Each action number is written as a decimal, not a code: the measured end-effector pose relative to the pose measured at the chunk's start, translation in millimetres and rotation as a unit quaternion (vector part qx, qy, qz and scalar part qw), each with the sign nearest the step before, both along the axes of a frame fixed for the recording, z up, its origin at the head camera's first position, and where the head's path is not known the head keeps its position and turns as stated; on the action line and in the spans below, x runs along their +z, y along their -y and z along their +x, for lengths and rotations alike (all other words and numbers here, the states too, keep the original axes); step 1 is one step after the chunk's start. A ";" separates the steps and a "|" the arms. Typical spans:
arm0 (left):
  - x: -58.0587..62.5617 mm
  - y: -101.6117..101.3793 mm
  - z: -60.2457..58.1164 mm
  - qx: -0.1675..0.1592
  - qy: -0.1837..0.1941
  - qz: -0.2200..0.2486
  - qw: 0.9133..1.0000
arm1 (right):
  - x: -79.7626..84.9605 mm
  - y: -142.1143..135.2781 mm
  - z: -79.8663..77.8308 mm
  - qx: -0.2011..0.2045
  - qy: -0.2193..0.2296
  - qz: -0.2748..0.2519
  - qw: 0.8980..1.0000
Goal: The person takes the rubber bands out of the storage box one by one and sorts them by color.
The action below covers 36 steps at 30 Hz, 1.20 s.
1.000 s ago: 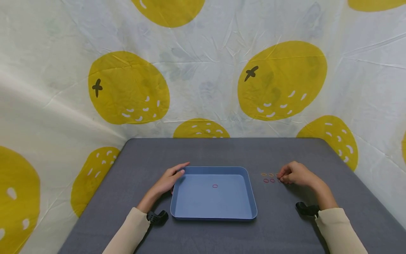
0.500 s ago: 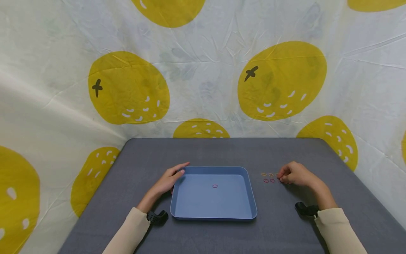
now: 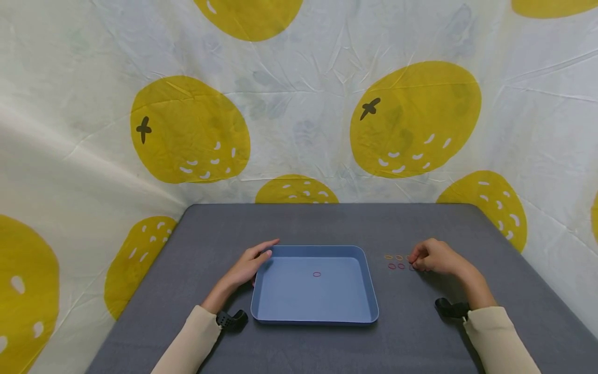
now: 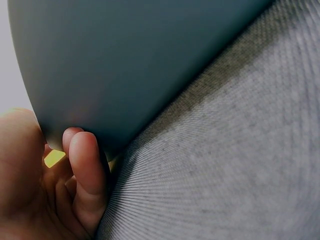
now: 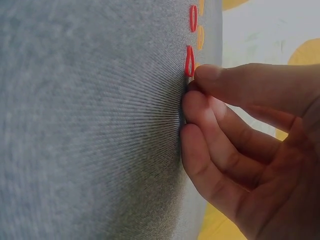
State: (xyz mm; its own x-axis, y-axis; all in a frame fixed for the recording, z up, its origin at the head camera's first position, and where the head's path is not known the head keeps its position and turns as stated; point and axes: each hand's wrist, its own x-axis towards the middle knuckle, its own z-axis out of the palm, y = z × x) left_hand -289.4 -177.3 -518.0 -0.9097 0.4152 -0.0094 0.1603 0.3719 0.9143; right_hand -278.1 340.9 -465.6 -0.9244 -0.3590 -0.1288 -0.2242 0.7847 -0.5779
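Note:
A shallow blue tray (image 3: 299,306) stands on the grey table, with one small red rubber band (image 3: 316,274) lying in it. My left hand (image 3: 246,266) holds the tray's left side near the far corner, thumb at the rim; in the left wrist view, curled fingers (image 4: 86,160) touch its outer wall. Right of the tray lie small orange bands (image 3: 388,256) in one row and red bands (image 3: 392,266) in a nearer row. At the right end of the rows, my right hand (image 3: 434,255) pinches at a red rubber band on the cloth, its fingertips (image 5: 207,72) largely hiding it.
The grey cloth-covered table (image 3: 322,223) ends at a white curtain (image 3: 299,119) printed with yellow fruit. Each wrist wears a black camera mount, on the left (image 3: 232,321) and on the right (image 3: 452,308).

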 end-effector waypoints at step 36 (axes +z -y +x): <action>-0.5 -0.7 -0.5 0.009 -0.002 -0.010 1.000 | -3.2 9.8 0.5 -0.016 -0.065 0.050 0.997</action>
State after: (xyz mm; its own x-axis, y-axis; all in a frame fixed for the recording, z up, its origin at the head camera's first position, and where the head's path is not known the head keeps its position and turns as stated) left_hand -290.0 -176.6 -518.5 -0.9170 0.3986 -0.0142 0.1571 0.3938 0.9057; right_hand -277.7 331.1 -468.7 -0.9461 -0.3214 -0.0407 -0.2669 0.8443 -0.4647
